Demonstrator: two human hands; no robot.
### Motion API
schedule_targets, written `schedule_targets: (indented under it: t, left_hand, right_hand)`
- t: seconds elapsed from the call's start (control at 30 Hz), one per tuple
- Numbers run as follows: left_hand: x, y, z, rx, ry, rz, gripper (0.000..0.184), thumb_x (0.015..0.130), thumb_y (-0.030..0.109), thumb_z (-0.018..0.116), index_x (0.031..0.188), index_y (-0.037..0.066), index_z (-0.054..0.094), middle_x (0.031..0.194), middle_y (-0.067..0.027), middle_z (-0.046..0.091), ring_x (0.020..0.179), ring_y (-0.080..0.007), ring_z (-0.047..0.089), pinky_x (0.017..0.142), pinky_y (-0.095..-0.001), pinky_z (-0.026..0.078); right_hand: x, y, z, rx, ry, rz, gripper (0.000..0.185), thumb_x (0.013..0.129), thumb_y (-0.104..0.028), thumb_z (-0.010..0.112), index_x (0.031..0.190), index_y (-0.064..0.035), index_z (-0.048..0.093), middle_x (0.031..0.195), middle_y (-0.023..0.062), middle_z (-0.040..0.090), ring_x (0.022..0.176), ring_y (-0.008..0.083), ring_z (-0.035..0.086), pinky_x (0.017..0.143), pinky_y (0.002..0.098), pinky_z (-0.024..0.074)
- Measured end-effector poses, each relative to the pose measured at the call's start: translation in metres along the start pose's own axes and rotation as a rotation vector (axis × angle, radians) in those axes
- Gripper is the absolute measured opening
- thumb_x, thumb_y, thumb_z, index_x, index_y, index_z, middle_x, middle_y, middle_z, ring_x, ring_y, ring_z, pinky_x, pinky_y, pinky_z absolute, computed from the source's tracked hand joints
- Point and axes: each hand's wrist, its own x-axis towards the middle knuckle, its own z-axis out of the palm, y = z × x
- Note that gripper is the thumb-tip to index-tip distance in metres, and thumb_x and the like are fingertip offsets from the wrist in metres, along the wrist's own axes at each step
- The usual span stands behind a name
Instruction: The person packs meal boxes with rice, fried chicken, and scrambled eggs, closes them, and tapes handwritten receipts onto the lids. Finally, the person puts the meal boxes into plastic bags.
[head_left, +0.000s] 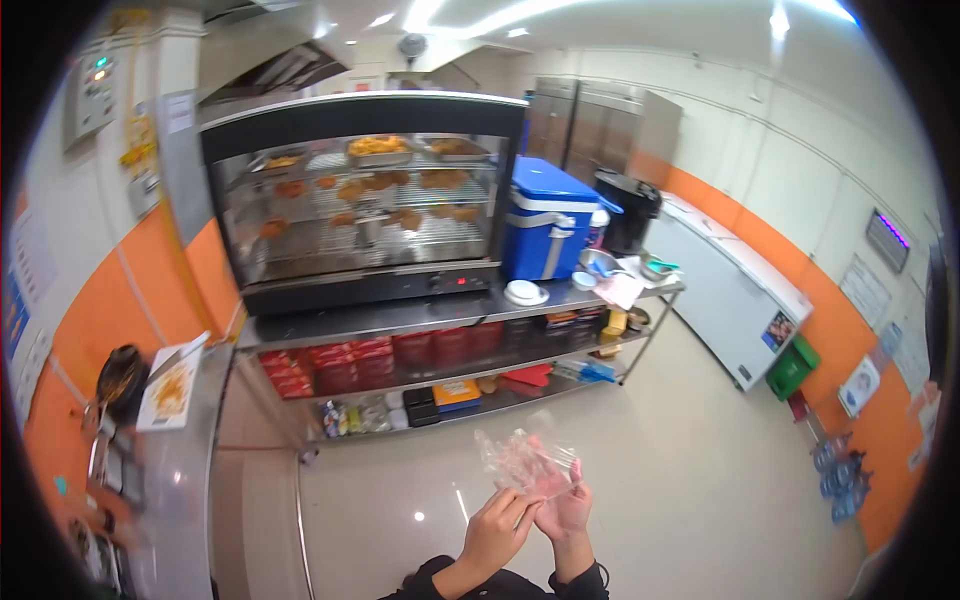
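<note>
A thin, crinkled clear plastic piece (510,460), like a disposable glove or small bag, is held up in front of me over the floor. My left hand (499,524) pinches its lower edge with closed fingers. Beside it, my right hand (565,508) turns its palm toward me, thumb raised at the right. The right fingers stretch up behind or inside the plastic, so their tips show only faintly through it. Both hands touch the plastic and sit close together.
A steel table (400,311) ahead carries a heated display cabinet (360,200) of fried food and a blue cooler (550,235). Red boxes (350,365) fill its shelf. At left, a counter (185,480) bears a cutting board (165,405). A chest freezer (735,290) stands right.
</note>
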Motion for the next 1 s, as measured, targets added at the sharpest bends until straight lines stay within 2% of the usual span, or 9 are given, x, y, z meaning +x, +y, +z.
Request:
schedule_targets:
  t: [0.13, 0.23, 0.3, 0.43, 0.53, 0.73, 0.83, 0.93, 1.0]
  left_hand:
    - [0.089, -0.027, 0.059, -0.086, -0.025, 0.037, 0.012, 0.079, 0.004, 0.063, 0.091, 0.003, 0.061, 0.086, -0.0101, 0.06, 0.08, -0.0298, 0.059, 0.068, -0.0355, 0.048]
    - [0.161, -0.063, 0.102, -0.152, -0.055, 0.03, 0.009, 0.082, 0.004, 0.06, 0.09, 0.001, 0.058, 0.085, -0.0137, 0.059, 0.082, -0.0328, 0.058, 0.07, -0.0374, 0.046]
    - [0.206, -0.099, 0.134, -0.145, -0.165, 0.04, 0.009, 0.083, 0.005, 0.059, 0.091, 0.001, 0.058, 0.087, -0.014, 0.059, 0.084, -0.0329, 0.057, 0.072, -0.0388, 0.046]
    - [0.302, -0.16, 0.211, -0.214, -0.304, 0.088, 0.012, 0.083, 0.009, 0.06, 0.093, 0.003, 0.057, 0.089, -0.0115, 0.059, 0.087, -0.0319, 0.057, 0.076, -0.0407, 0.045]
    - [0.379, -0.142, 0.228, -0.086, -0.224, 0.252, 0.016, 0.081, 0.012, 0.064, 0.093, 0.003, 0.059, 0.091, -0.0096, 0.059, 0.078, -0.0288, 0.055, 0.069, -0.0364, 0.045]
    - [0.493, -0.15, 0.321, -0.255, -0.245, 0.382, 0.027, 0.074, 0.01, 0.072, 0.098, 0.004, 0.061, 0.093, -0.0091, 0.06, 0.086, -0.0279, 0.058, 0.073, -0.0357, 0.047]
    - [0.531, -0.176, 0.375, -0.338, -0.469, 0.323, 0.019, 0.077, 0.007, 0.069, 0.094, 0.003, 0.063, 0.09, -0.0094, 0.062, 0.085, -0.0259, 0.06, 0.074, -0.0343, 0.048]
    - [0.57, -0.177, 0.418, -0.479, -0.557, 0.258, 0.011, 0.079, 0.005, 0.067, 0.089, 0.003, 0.064, 0.086, -0.0097, 0.063, 0.08, -0.0249, 0.061, 0.073, -0.0329, 0.049]
    - [0.603, -0.187, 0.449, -0.537, -0.567, 0.364, 0.01, 0.079, 0.006, 0.066, 0.089, 0.003, 0.064, 0.086, -0.009, 0.063, 0.08, -0.0254, 0.061, 0.072, -0.0322, 0.049]
  right_hand:
    - [0.07, -0.063, -0.043, -0.086, -0.021, -0.152, 0.058, 0.095, -0.05, 0.036, 0.134, -0.0066, 0.038, 0.134, 0.0159, 0.042, 0.122, 0.0361, 0.041, 0.101, 0.0492, 0.0342]
    - [0.144, -0.104, -0.103, -0.248, 0.368, -0.322, 0.059, 0.092, -0.055, 0.038, 0.127, -0.0089, 0.046, 0.124, 0.0142, 0.052, 0.126, 0.0365, 0.037, 0.104, 0.0524, 0.0316]
    - [0.192, -0.134, -0.148, -0.241, 0.38, -0.364, 0.06, 0.092, -0.058, 0.035, 0.126, -0.0099, 0.048, 0.122, 0.0134, 0.054, 0.128, 0.0368, 0.036, 0.103, 0.0547, 0.031]
    - [0.274, -0.212, -0.149, 0.14, -0.05, -0.249, 0.071, 0.087, -0.067, 0.032, 0.129, -0.011, 0.044, 0.127, 0.0122, 0.049, 0.126, 0.0375, 0.038, 0.103, 0.0539, 0.0325]
    - [0.321, -0.267, -0.152, 0.147, -0.098, -0.234, 0.081, 0.082, -0.074, 0.031, 0.132, -0.0111, 0.043, 0.132, 0.0136, 0.046, 0.129, 0.0397, 0.034, 0.103, 0.0556, 0.0302]
    - [0.396, -0.343, -0.202, -0.216, -0.053, -0.278, 0.088, 0.078, -0.079, 0.033, 0.141, -0.0172, 0.035, 0.145, 0.0161, 0.029, 0.135, 0.0439, 0.019, 0.108, 0.0562, 0.0215]
    - [0.442, -0.396, -0.235, -0.211, -0.129, -0.285, 0.085, 0.08, -0.076, 0.033, 0.145, -0.021, 0.026, 0.146, 0.0159, 0.028, 0.136, 0.0434, 0.019, 0.109, 0.055, 0.0182]
    - [0.499, -0.441, -0.263, -0.215, -0.168, -0.362, 0.086, 0.082, -0.07, 0.038, 0.147, -0.0199, 0.016, 0.152, 0.0096, 0.017, 0.138, 0.0368, 0.017, 0.11, 0.0497, 0.0187]
    - [0.538, -0.478, -0.273, -0.361, -0.163, -0.386, 0.085, 0.078, -0.042, 0.051, 0.148, -0.0216, 0.007, 0.153, 0.0079, 0.014, 0.137, 0.0333, 0.022, 0.109, 0.048, 0.0229]
